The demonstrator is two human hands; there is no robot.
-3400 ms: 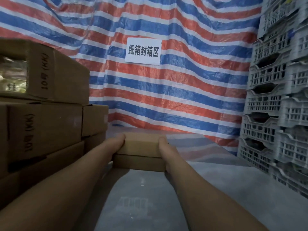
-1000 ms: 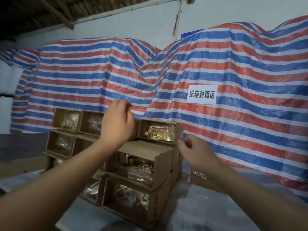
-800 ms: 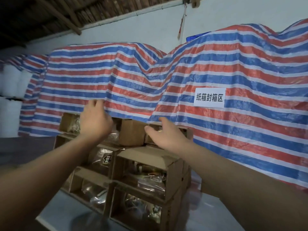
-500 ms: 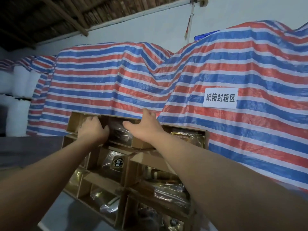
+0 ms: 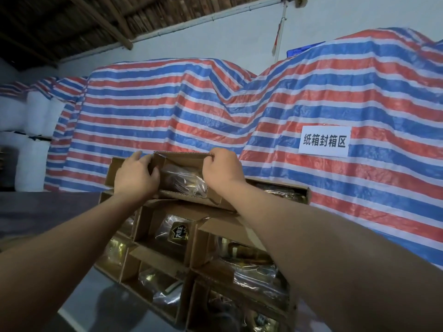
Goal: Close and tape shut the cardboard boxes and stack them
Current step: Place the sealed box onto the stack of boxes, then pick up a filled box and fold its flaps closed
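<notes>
A stack of open brown cardboard boxes (image 5: 167, 257) faces me, each showing shiny plastic-wrapped packets inside. The top middle box (image 5: 182, 161) sits on the stack's upper row with its open side toward me. My left hand (image 5: 136, 176) grips its left wall, fingers curled over the edge. My right hand (image 5: 221, 167) grips its right wall near the top corner. A wrapped packet (image 5: 182, 179) lies inside it, between my hands. Another open box (image 5: 282, 191) sits to its right, partly hidden by my right forearm.
A red, white and blue striped tarp (image 5: 287, 97) covers a tall heap behind the stack and bears a white paper sign (image 5: 324, 141). White sacks (image 5: 28, 140) stand at the far left. A grey tabletop (image 5: 79, 300) shows below the boxes.
Earlier both hands pressed a closed box on the table at the right. I turned left to the open stack; both hands reached its top row and now grip the top middle box, drawn slightly outward.
</notes>
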